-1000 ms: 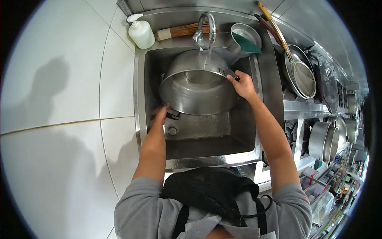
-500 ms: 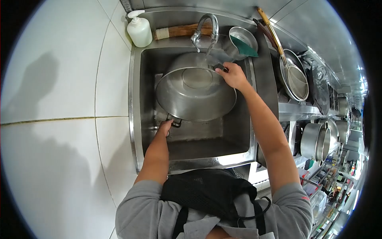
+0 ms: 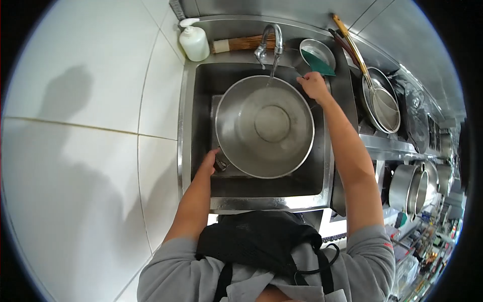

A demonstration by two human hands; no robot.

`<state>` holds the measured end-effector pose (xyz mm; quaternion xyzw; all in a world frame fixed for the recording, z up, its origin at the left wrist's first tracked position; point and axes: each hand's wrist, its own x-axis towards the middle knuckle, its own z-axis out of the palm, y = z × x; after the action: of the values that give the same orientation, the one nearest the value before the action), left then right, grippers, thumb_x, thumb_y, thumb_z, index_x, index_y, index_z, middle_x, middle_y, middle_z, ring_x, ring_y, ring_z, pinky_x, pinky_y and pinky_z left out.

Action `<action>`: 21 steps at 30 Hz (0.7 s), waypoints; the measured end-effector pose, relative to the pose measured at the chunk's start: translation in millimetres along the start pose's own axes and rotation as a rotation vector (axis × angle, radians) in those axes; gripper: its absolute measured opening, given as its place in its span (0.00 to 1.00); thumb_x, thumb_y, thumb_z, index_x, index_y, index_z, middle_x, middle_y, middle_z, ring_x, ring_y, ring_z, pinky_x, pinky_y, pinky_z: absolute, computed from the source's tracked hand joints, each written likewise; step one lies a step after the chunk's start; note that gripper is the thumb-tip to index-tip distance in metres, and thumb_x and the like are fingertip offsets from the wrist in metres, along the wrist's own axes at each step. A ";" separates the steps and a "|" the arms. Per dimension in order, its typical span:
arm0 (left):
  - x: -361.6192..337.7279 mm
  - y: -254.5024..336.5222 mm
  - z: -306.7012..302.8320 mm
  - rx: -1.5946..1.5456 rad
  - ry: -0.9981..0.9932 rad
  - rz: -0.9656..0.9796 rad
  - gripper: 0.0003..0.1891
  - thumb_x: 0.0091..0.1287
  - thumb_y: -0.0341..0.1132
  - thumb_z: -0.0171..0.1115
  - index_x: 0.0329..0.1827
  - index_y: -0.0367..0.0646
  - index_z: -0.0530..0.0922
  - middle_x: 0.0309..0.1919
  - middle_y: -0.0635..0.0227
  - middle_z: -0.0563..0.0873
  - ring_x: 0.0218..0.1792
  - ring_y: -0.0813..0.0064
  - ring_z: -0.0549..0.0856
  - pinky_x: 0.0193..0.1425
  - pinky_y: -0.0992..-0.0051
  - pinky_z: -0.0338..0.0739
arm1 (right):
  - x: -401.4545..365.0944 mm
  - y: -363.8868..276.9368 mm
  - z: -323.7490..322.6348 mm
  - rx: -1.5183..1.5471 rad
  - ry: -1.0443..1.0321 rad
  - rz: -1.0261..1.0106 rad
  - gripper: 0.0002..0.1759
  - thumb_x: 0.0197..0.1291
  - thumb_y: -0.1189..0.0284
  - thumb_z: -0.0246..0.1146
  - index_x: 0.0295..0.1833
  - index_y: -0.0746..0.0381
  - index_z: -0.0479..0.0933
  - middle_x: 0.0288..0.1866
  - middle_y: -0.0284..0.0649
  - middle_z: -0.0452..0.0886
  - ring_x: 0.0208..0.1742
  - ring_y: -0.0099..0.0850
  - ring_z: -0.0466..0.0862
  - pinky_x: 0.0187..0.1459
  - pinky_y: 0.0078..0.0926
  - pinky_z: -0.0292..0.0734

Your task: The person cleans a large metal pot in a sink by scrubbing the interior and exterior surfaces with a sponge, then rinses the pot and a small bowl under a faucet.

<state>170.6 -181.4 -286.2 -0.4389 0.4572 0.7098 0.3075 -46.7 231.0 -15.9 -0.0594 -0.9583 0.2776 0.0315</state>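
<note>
A wide, round stainless steel pot (image 3: 297, 132) sits in the sink with its mouth facing up. Water runs into it from the curved faucet (image 3: 278, 45) at the back. My left hand (image 3: 209, 162) is closed at the dark side handle (image 3: 220, 165) on the pot's lower left. At the upper right rim, my right hand (image 3: 315, 86) has its fingers closed around the opposite handle, which is mostly hidden by them.
The steel sink (image 3: 201, 90) surrounds the pot. Behind it are a white pump bottle (image 3: 194, 44), a bamboo brush (image 3: 236, 44) and a small metal bowl (image 3: 318, 48) with a green scouring pad (image 3: 319, 64). Strainers (image 3: 386, 108) and stacked pots (image 3: 402, 186) stand on the right.
The pot has levelled out from a tilt, so its inside now faces up. Both hands moved with it and keep hold of the handles. My view has shifted slightly.
</note>
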 end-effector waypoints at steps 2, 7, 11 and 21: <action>-57.7 15.9 12.6 0.097 0.067 0.115 0.25 0.67 0.44 0.65 0.61 0.37 0.77 0.56 0.57 0.83 0.56 0.59 0.82 0.59 0.57 0.77 | 11.7 -6.0 -20.1 0.014 -0.126 0.031 0.23 0.59 0.63 0.66 0.30 0.78 0.78 0.24 0.55 0.81 0.27 0.49 0.86 0.30 0.43 0.80; -201.1 38.6 35.4 -0.015 0.061 0.237 0.21 0.66 0.46 0.66 0.50 0.35 0.79 0.41 0.58 0.86 0.40 0.64 0.87 0.46 0.64 0.83 | 20.8 -21.0 -63.7 0.001 -0.431 -0.003 0.13 0.57 0.77 0.58 0.25 0.78 0.75 0.18 0.53 0.75 0.13 0.44 0.78 0.12 0.44 0.70; -242.1 46.3 20.0 -0.376 -0.121 0.203 0.21 0.68 0.54 0.60 0.35 0.42 0.74 0.24 0.67 0.78 0.24 0.70 0.78 0.30 0.70 0.76 | 23.1 -36.6 -90.4 -0.105 -0.560 0.185 0.17 0.67 0.69 0.59 0.30 0.71 0.73 0.20 0.41 0.74 0.14 0.31 0.71 0.14 0.32 0.64; -407.1 61.9 83.0 -0.789 -0.540 0.561 0.23 0.70 0.56 0.52 0.36 0.41 0.72 0.20 0.71 0.69 0.21 0.74 0.68 0.28 0.73 0.64 | 23.5 -10.7 -24.0 0.179 -0.535 0.132 0.20 0.72 0.59 0.58 0.36 0.67 0.78 0.22 0.37 0.72 0.15 0.24 0.65 0.14 0.28 0.66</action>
<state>263.7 -143.8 121.8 -0.1847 0.1610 0.9692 0.0252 -68.8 237.8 10.7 -0.0430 -0.8983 0.3684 -0.2355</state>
